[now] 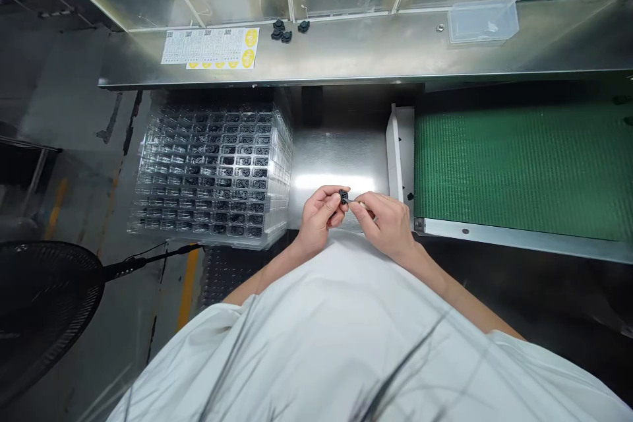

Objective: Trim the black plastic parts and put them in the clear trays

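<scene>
My left hand (320,216) pinches a small black moulded part (343,196) between thumb and fingers, above the front of the steel worktop (341,151). Against that part my right hand (388,219) holds a thin, pen-like tool (353,202), its tip touching or nearly touching the black piece. The tool's kind is too small to make out, and its rear end is hidden in my fingers. Left of my hands stands a stack of clear plastic trays (212,175), whose compartments hold many small black parts.
A green conveyor belt (519,171) lies to the right, behind a white guide (394,155). On the steel ledge (366,53) are printed label sheets (210,47), several black parts (281,33) and a clear plastic box (482,22). A black fan (47,316) stands at lower left.
</scene>
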### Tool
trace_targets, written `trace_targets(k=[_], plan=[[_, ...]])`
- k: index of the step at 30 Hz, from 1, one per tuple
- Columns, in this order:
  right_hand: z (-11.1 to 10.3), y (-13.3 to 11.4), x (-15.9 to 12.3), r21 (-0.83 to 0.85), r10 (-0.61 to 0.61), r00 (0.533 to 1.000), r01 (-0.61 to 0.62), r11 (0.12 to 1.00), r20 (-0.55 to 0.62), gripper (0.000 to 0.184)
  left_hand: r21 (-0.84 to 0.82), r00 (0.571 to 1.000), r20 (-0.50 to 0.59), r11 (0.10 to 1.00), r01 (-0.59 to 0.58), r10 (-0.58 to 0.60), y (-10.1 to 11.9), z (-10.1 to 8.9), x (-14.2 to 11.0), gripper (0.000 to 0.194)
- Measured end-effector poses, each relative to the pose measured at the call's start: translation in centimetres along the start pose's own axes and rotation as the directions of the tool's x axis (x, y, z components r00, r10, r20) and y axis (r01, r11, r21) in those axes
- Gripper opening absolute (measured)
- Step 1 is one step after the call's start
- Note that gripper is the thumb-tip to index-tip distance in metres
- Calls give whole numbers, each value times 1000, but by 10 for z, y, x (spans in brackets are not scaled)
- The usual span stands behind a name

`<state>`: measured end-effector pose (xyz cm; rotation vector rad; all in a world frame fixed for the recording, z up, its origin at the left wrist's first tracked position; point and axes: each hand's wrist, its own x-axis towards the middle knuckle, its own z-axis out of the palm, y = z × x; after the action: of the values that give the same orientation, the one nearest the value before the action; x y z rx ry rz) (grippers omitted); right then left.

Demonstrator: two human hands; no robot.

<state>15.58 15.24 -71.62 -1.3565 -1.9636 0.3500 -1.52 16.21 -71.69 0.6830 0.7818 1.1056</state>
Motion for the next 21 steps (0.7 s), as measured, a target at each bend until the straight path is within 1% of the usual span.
trace_targets(k=[9,14,21], plan=[[2,1,-1,20,-1,1000,1,1000,10,37,-12,1000,-9,1000,9,-9,-1,-1,1,48],[4,2,-2,-24,-32,999,31,999,-17,37,-16,1000,-9,1000,20,-20,-1,-2,0,47],[5,4,-4,-26,-21,1000,21,999,-18,38,1,1000,-4,1000,31,-31,-3,-2,0,49]])
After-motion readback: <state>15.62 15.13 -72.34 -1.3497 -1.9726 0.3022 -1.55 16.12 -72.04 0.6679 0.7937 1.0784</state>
